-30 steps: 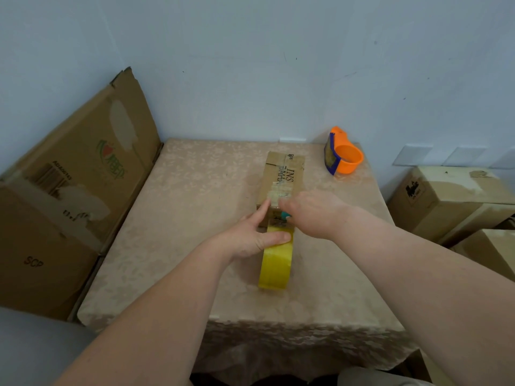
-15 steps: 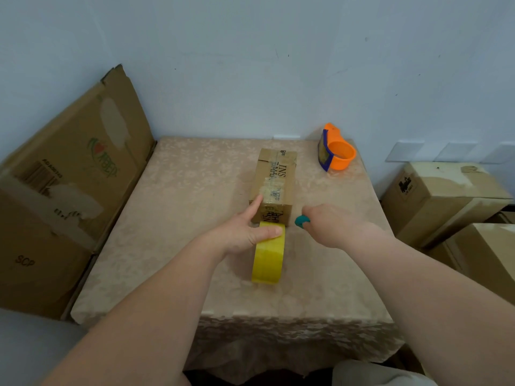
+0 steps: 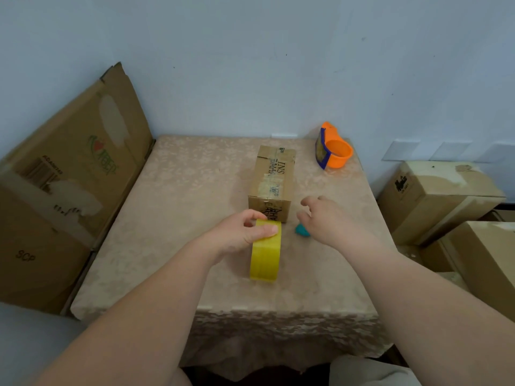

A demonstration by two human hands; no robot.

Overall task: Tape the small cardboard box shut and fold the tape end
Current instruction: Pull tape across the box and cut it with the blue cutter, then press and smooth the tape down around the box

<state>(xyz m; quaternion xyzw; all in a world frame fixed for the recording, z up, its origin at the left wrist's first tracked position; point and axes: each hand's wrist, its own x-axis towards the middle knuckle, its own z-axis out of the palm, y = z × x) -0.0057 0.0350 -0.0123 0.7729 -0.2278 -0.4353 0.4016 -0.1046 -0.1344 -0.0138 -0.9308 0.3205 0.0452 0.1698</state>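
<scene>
A small cardboard box (image 3: 274, 176) lies lengthwise in the middle of the table, with old tape and print on its top. Just in front of it a yellow tape roll (image 3: 265, 253) stands on edge. My left hand (image 3: 239, 235) grips the roll's top, thumb on its outer face. My right hand (image 3: 324, 221) hovers to the right of the box's near end, fingers curled and apart, holding nothing. A small teal object (image 3: 302, 230) lies on the cloth under that hand.
The table (image 3: 172, 218) has a beige patterned cloth and stands against a pale wall. An orange tape dispenser (image 3: 333, 150) sits at the back right. Flattened cardboard (image 3: 69, 176) leans at the left. Cardboard boxes (image 3: 434, 196) are stacked on the right.
My right hand came off the box top, moved right with the teal object, and has let it go onto the cloth. The roll stays in my left hand, slightly nearer me.
</scene>
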